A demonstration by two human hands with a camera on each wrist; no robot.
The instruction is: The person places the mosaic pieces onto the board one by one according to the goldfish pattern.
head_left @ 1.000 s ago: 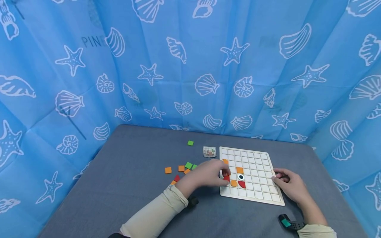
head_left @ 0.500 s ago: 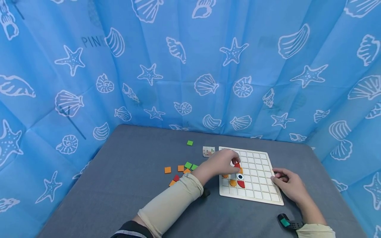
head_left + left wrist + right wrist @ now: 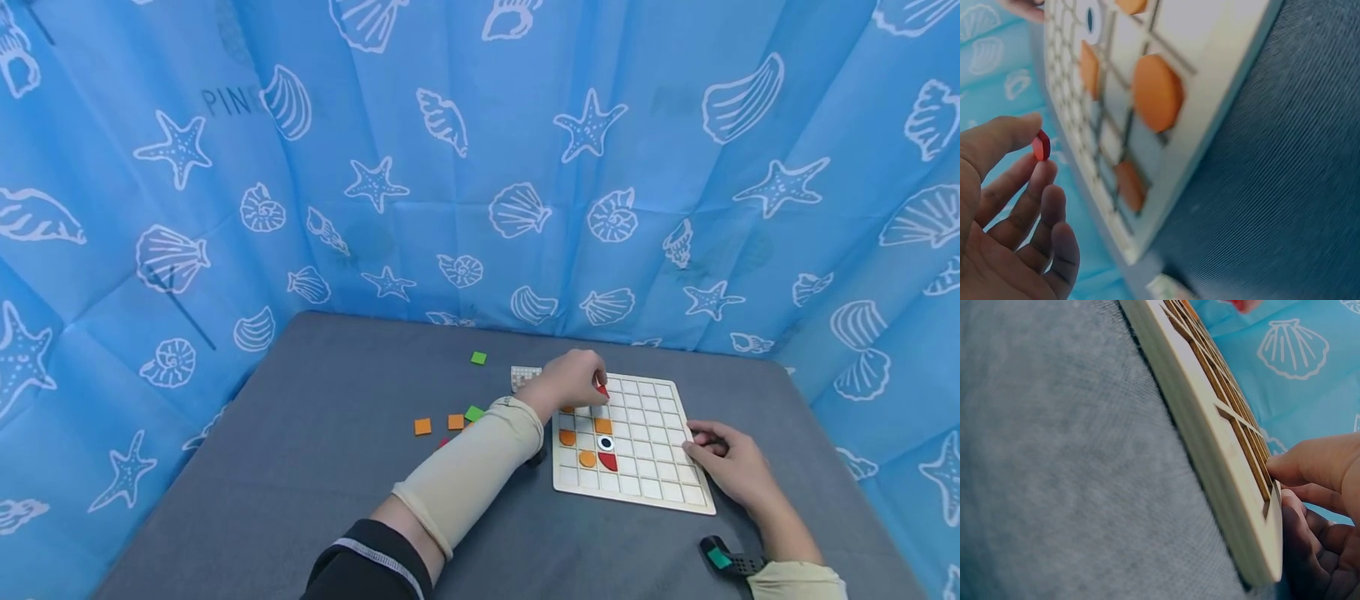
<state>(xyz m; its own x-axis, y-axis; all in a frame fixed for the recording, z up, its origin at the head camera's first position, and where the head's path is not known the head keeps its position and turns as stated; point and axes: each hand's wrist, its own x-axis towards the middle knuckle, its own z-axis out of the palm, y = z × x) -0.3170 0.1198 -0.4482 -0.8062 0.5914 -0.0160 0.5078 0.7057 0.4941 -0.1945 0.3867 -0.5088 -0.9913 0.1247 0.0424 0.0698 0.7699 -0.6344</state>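
Note:
Over the far-left part of the white grid board [image 3: 651,475], my left hand [image 3: 572,379] pinches a small red tile [image 3: 1041,146] between thumb and fingertips, above the surface. My right hand [image 3: 731,463] grips the board's right edge, its thumb on top and its other fingers curled at the side. Several tiles lie in the cells: an orange square [image 3: 603,426], a white eye tile [image 3: 606,443] with a black centre, a red quarter-circle tile [image 3: 607,462], a rounded orange tile [image 3: 587,458] and another orange tile [image 3: 567,437]. A further orange tile is partly hidden by my left hand.
Left of the board lie loose tiles, among them orange squares [image 3: 423,427] and a green square [image 3: 474,413]; my left sleeve covers some. Another green tile [image 3: 478,358] lies farther back. A small pattern card [image 3: 522,377] sits by my left wrist. A blue shell-print curtain [image 3: 457,208] hangs behind.
My left hand has taken the red tile from the board's left side, over the orange square, to the far rows. The right hand has stayed at the board's edge.

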